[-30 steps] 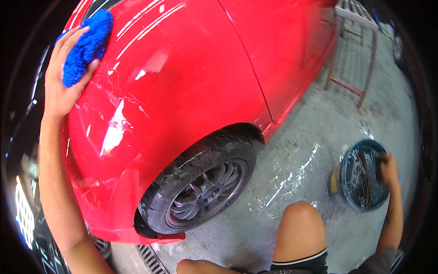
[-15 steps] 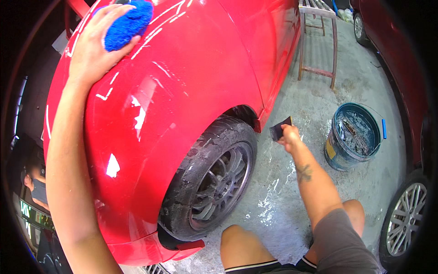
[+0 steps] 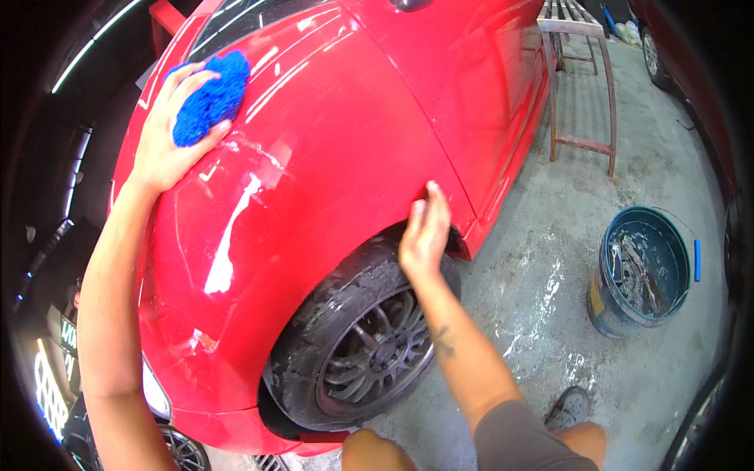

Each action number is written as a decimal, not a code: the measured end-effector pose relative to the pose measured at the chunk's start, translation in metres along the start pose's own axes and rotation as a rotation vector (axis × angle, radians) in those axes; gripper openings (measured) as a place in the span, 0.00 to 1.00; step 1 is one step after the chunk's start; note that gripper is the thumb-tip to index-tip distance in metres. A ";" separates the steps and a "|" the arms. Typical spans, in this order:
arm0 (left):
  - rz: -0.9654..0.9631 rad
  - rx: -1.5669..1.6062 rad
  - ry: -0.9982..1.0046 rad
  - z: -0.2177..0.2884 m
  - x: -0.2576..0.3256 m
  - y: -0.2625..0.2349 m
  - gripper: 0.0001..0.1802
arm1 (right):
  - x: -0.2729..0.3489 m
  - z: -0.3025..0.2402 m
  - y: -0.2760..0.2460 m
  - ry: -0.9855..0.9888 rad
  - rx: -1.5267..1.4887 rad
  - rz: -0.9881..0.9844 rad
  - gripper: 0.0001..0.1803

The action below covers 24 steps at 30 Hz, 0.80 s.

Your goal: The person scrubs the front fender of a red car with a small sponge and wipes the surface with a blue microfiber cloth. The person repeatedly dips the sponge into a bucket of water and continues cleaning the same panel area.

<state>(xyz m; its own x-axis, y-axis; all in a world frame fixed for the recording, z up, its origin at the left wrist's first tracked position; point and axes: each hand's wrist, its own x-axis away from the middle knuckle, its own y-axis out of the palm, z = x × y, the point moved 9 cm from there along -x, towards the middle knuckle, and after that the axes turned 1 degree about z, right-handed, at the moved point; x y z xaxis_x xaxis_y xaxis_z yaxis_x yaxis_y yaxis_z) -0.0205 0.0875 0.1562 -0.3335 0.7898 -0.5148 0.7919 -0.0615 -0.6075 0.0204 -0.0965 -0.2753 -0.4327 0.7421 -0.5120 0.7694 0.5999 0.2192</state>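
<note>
My left hand (image 3: pixel 166 141) grips a fluffy blue microfiber wash pad (image 3: pixel 214 98) and presses it to the front fender (image 3: pixel 338 149) of a red car. Over the fender's lower rear, just above the wheel arch, is my right hand (image 3: pixel 426 235), its fingers long and close together. A small dark edge of sandpaper (image 3: pixel 420 202) shows by the fingertips; the hand hides most of it. Below that hand sits the front wheel (image 3: pixel 385 349), its tyre smeared with grey residue. Water streaks and light reflections lie across the red paint.
A dark teal bucket (image 3: pixel 603 302) with a blue-handled bail stands on the wet concrete floor (image 3: pixel 510 290) at right, holding murky liquid and loose pieces. Behind it is a slatted metal bench (image 3: pixel 583 143). Another dark red car (image 3: pixel 691 71) borders the right side.
My right hand has swung left and up from beside the bucket to the fender, with the sandpaper now mostly hidden. The view has shifted; the left hand keeps the blue pad on the paint.
</note>
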 end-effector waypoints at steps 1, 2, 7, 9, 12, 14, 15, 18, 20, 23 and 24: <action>-0.001 0.020 0.006 0.003 -0.001 -0.001 0.37 | 0.005 -0.011 0.007 -0.009 0.123 -0.031 0.31; 0.010 0.020 0.009 0.006 -0.002 -0.004 0.37 | 0.009 -0.008 0.016 0.052 0.098 -0.079 0.35; 0.028 -0.018 -0.002 0.007 -0.007 -0.007 0.38 | 0.011 -0.006 0.024 0.127 0.027 -0.164 0.39; 0.040 0.012 0.002 0.013 -0.010 -0.001 0.38 | 0.014 -0.020 0.019 0.119 0.083 -0.198 0.39; 0.054 0.002 0.011 0.011 -0.007 -0.004 0.37 | 0.055 -0.092 0.022 -0.023 0.098 -0.272 0.41; 0.036 -0.012 -0.009 0.010 -0.004 -0.005 0.37 | 0.104 -0.160 0.020 -0.208 -0.009 -0.386 0.45; 0.028 -0.027 -0.010 0.009 -0.003 -0.007 0.37 | 0.129 -0.187 0.021 -0.284 -0.087 -0.451 0.49; 0.034 -0.026 0.003 0.006 0.000 -0.005 0.37 | 0.138 -0.190 0.019 -0.409 -0.085 -0.566 0.49; 0.055 -0.015 0.026 0.008 -0.002 -0.007 0.37 | 0.083 -0.121 0.018 -0.240 0.193 -0.499 0.42; 0.069 0.009 0.050 0.015 -0.009 -0.003 0.37 | 0.010 -0.007 -0.001 0.105 0.116 -0.254 0.38; 0.074 0.005 0.046 0.012 -0.009 -0.003 0.37 | -0.001 -0.001 -0.002 0.157 0.065 -0.233 0.38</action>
<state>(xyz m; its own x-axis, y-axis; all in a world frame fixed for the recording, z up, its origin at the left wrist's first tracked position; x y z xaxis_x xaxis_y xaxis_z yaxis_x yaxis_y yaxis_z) -0.0264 0.0733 0.1552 -0.2499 0.8101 -0.5303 0.8109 -0.1242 -0.5719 0.0185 -0.0977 -0.2745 -0.6651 0.6268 -0.4061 0.6671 0.7430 0.0542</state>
